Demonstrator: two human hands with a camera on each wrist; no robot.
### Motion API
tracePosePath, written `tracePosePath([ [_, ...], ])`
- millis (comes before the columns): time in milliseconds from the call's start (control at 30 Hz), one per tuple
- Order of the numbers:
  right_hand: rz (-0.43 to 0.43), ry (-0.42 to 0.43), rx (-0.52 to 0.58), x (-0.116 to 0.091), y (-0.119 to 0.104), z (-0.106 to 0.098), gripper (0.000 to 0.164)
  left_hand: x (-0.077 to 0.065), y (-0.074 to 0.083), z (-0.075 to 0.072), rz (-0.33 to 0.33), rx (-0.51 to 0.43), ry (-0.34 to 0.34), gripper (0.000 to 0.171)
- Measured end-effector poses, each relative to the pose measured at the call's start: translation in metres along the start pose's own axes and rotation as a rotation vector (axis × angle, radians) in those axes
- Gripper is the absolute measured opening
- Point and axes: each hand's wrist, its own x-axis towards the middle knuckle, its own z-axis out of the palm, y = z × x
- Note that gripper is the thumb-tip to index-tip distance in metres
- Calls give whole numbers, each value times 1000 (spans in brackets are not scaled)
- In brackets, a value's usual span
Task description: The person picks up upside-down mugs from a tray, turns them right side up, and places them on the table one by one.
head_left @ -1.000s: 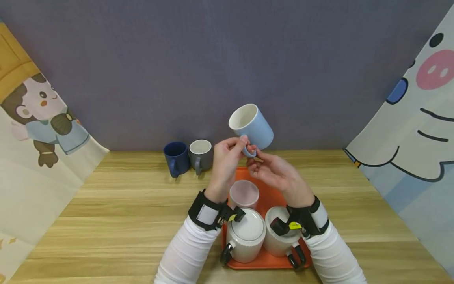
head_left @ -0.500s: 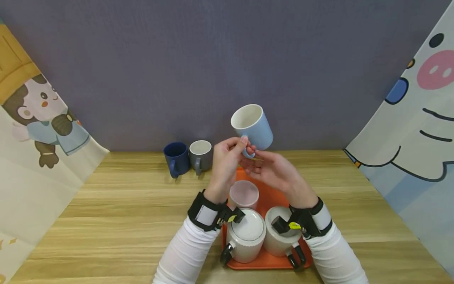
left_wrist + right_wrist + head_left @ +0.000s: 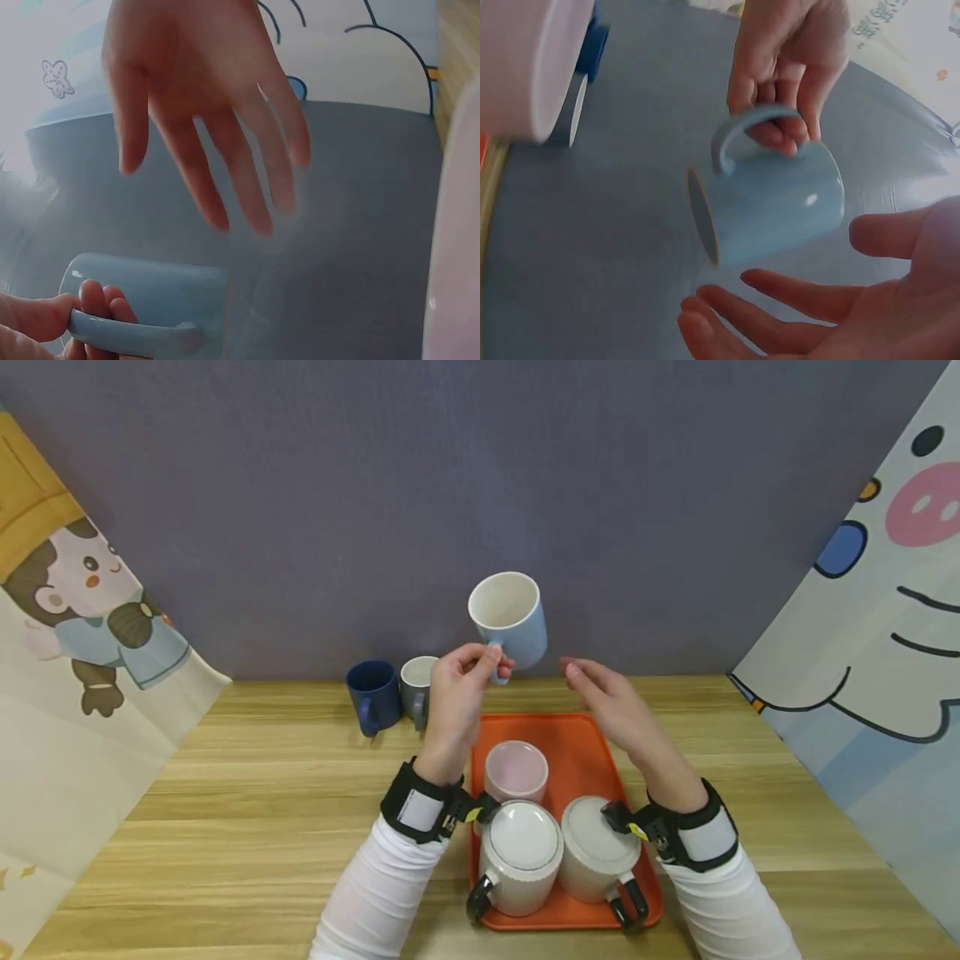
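Observation:
A light blue mug with a white inside is held up above the tray, its mouth tilted toward the camera. My left hand pinches its handle between thumb and curled fingers. In the right wrist view the same blue mug lies sideways, with the left hand on the handle's end. My right hand is to the right of the mug, apart from it, fingers spread and fairly straight. The left wrist view shows that right hand with fingers extended and nothing in them.
An orange tray bears a pink cup and two upturned whitish mugs, one left and one right, with black handles. A navy mug and a grey mug stand at the table's back, by the grey wall.
The right hand has come off the blue mug's handle area and moved right. My left hand has shifted the mug left and turned its mouth more toward the camera.

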Motion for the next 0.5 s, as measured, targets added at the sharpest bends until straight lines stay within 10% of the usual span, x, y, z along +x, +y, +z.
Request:
tracePosePath([
  [500,-40,151,-173,-12,21,-30,56,9,-13,-23,0,108,36,22],
])
